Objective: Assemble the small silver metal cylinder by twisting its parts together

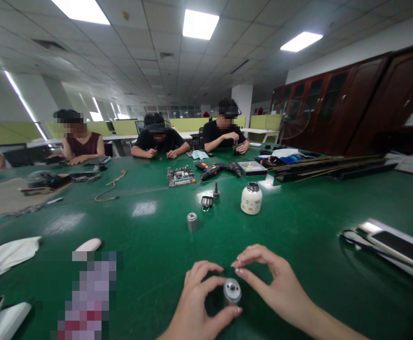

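A small silver metal cylinder (pixel 232 292), with a dark center and small holes on its top face, stands on the green table near me. The thumb and index finger of my left hand (pixel 204 302) are curled around it and touch its side. Just above and right of it is my right hand (pixel 268 278), thumb and fingertips brought close together in a pinch. Whether something tiny sits between those tips I cannot make out. Farther off stands a similar metal cylinder (pixel 192 222), with a metal cup-shaped part with a ring (pixel 206 203) and a dark upright fitting (pixel 216 190) behind it.
A cream jar without a lid (pixel 251 199) stands ahead on the green table (pixel 156 269). Beyond lie a circuit board (pixel 181 176) and power drills (pixel 209 173). A phone (pixel 404 250) with cables is at right, a white cloth (pixel 8 255) at left. Several people sit opposite.
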